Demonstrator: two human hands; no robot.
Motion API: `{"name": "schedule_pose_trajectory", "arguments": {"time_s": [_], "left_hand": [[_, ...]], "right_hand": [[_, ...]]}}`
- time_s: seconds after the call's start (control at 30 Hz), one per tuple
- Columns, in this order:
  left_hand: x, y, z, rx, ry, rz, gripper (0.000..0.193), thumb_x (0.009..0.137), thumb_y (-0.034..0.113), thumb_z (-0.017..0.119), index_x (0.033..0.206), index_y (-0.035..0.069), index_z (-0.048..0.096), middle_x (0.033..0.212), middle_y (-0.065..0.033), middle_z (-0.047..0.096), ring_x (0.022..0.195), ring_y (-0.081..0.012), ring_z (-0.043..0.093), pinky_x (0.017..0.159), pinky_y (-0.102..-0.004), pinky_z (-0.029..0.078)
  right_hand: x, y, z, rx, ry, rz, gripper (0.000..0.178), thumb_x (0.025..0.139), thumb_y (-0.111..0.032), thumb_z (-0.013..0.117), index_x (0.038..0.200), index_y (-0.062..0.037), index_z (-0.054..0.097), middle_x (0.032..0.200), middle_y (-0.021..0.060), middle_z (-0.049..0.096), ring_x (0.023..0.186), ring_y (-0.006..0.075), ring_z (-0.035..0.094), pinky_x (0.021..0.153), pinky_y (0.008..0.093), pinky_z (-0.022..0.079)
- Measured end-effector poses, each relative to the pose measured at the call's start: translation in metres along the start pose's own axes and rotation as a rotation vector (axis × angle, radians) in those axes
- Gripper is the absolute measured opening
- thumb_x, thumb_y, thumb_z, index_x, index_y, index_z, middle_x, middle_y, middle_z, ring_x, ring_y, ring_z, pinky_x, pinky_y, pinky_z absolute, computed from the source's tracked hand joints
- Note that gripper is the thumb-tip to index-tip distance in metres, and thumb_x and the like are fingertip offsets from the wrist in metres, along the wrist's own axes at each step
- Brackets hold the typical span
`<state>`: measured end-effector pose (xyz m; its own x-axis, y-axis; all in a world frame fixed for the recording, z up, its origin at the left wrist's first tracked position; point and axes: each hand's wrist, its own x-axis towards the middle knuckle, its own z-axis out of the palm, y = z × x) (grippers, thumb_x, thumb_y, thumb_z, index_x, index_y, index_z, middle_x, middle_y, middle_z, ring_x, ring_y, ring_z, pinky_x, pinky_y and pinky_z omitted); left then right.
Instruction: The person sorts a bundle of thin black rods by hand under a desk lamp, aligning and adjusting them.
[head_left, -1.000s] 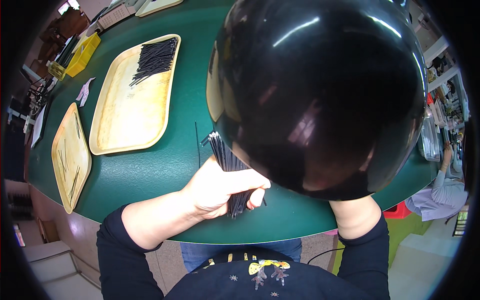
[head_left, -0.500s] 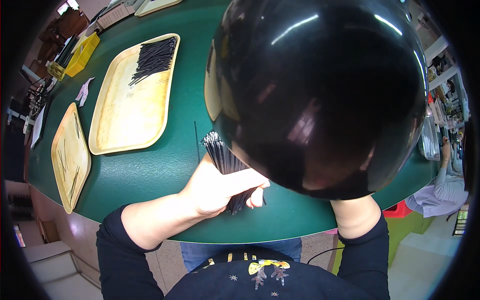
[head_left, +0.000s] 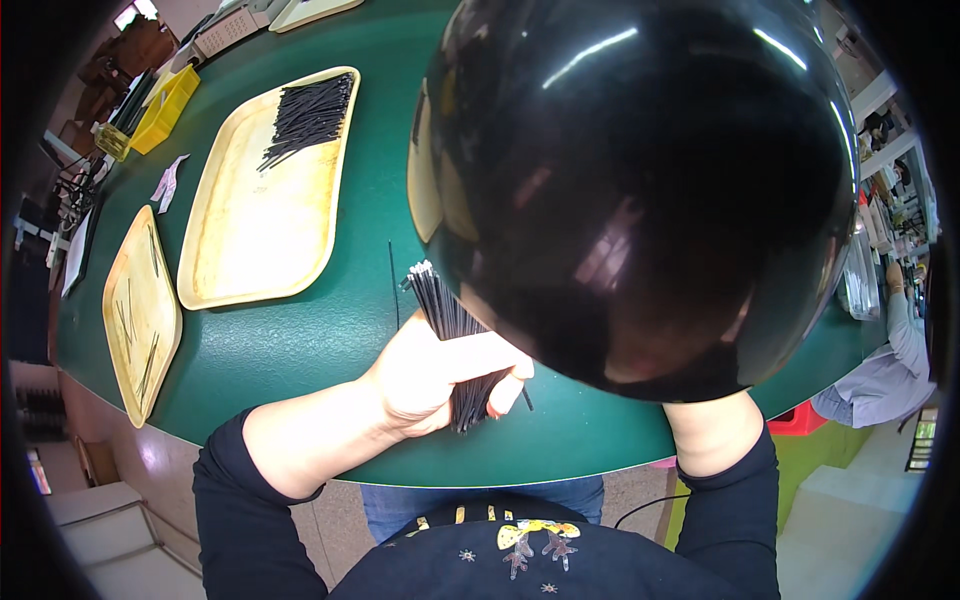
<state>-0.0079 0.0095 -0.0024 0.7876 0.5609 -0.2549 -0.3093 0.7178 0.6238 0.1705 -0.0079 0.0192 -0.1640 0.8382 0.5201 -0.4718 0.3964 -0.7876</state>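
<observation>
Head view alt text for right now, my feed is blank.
The left hand grips a bundle of thin black strands, pale-tipped at the far end, over a green table. A glossy black dome fills much of the upper right, hiding the right hand. To the left lie a large cream tray holding a pile of black strands and a smaller tray.

Tilted bundle of thin black strands [head_left: 447, 311]

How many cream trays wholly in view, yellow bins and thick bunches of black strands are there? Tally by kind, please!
Cream trays: 2, the larger tray and the smaller tray
Yellow bins: 1, the yellow bin
Black bunches: 2, the held bunch in the left hand and the loose pile on the larger tray
Total: 5
</observation>
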Motion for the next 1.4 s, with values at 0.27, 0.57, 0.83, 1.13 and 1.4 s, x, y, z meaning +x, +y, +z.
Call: {"name": "schedule_pose_trajectory", "arguments": {"time_s": [0.27, 0.57, 0.83, 1.13, 1.4], "left_hand": [[-0.001, 0.001, 0.009, -0.048, 0.069, -0.005, 0.007, 0.07, 0.001, 0.059, 0.07, -0.006, 0.058, 0.059, -0.0134, 0.056, 0.051, -0.0184, 0.056, 0.048, -0.0268, 0.047], [0.001, 0.002, 0.006, 0.169, 0.076, 0.007, 0.007, 0.069, -0.001, 0.059, 0.072, -0.007, 0.059, 0.062, -0.0154, 0.059, 0.054, -0.0199, 0.059, 0.055, -0.0268, 0.05], [0.002, 0.004, 0.009, 0.204, 0.043, 0.017, 0.008, 0.07, 0.001, 0.058, 0.071, -0.008, 0.06, 0.064, -0.0159, 0.059, 0.059, -0.0201, 0.059, 0.058, -0.0276, 0.05], [0.0, 0.002, 0.015, 0.103, 0.032, 0.026, 0.014, 0.075, 0.004, 0.053, 0.076, -0.008, 0.059, 0.066, -0.0175, 0.059, 0.058, -0.0206, 0.059, 0.058, -0.028, 0.05], [0.002, 0.004, 0.009, 0.284, -0.141, 0.049, 0.014, 0.075, 0.006, 0.054, 0.075, -0.008, 0.059, 0.06, -0.0156, 0.058, 0.047, -0.0154, 0.055, 0.047, -0.0226, 0.046]], "right_hand": [[0.0, 0.002, -0.001, -0.022, -0.006, -0.006, 0.058, 0.073, -0.017, 0.052, 0.123, -0.0058, 0.025, 0.123, 0.011, 0.031, 0.111, 0.0212, 0.034, 0.093, 0.0326, 0.03], [0.001, 0.005, 0.0, -0.047, -0.014, -0.014, 0.059, 0.071, -0.016, 0.053, 0.123, -0.0053, 0.026, 0.123, 0.011, 0.032, 0.111, 0.0211, 0.035, 0.093, 0.0324, 0.031], [0.001, 0.005, -0.002, -0.075, -0.016, -0.02, 0.059, 0.071, -0.015, 0.054, 0.122, -0.0048, 0.027, 0.122, 0.011, 0.033, 0.11, 0.021, 0.036, 0.093, 0.0322, 0.031], [0.005, 0.01, -0.001, -0.099, -0.022, -0.026, 0.06, 0.07, -0.013, 0.056, 0.122, -0.0043, 0.028, 0.122, 0.011, 0.034, 0.109, 0.0208, 0.036, 0.092, 0.0319, 0.032], [-0.001, 0.008, -0.006, -0.119, -0.026, -0.032, 0.061, 0.069, -0.012, 0.057, 0.121, -0.0038, 0.029, 0.121, 0.011, 0.035, 0.109, 0.0207, 0.037, 0.092, 0.0317, 0.032]]}}
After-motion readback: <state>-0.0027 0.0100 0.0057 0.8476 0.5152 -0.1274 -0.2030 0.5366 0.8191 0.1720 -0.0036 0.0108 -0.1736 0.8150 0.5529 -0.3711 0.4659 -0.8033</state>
